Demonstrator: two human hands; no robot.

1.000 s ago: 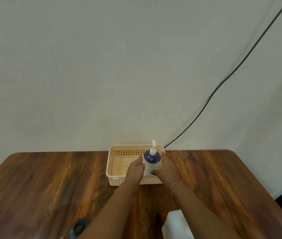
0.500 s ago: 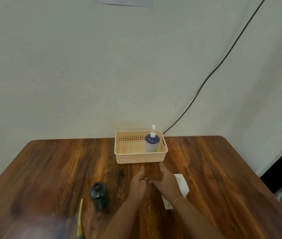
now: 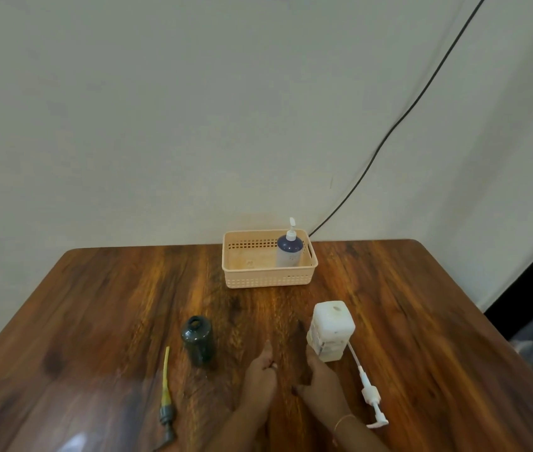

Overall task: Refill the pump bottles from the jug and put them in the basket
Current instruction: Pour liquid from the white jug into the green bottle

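Observation:
A peach plastic basket [image 3: 270, 278] stands at the table's far edge. A blue pump bottle [image 3: 288, 252] with a white pump stands upright in its right end. A dark bottle [image 3: 197, 340] with no pump stands open at the near left. Its dark pump with a yellow tube [image 3: 165, 398] lies flat to the left of it. The white jug [image 3: 332, 334] stands uncapped at the near right, and a white pump [image 3: 369, 394] lies beside it. My left hand [image 3: 260, 375] hovers empty over the table between the dark bottle and the jug. My right hand [image 3: 319, 381] is empty, its thumb close to the jug's base.
The brown wooden table [image 3: 95, 305] stands against a pale wall. A black cable [image 3: 389, 135] runs down the wall to behind the basket. The table's right edge drops off to a dark floor area.
Both hands let go of the blue pump bottle in the basket and drew back toward me. The view tilted down, bringing the dark bottle, jug and loose pumps into sight.

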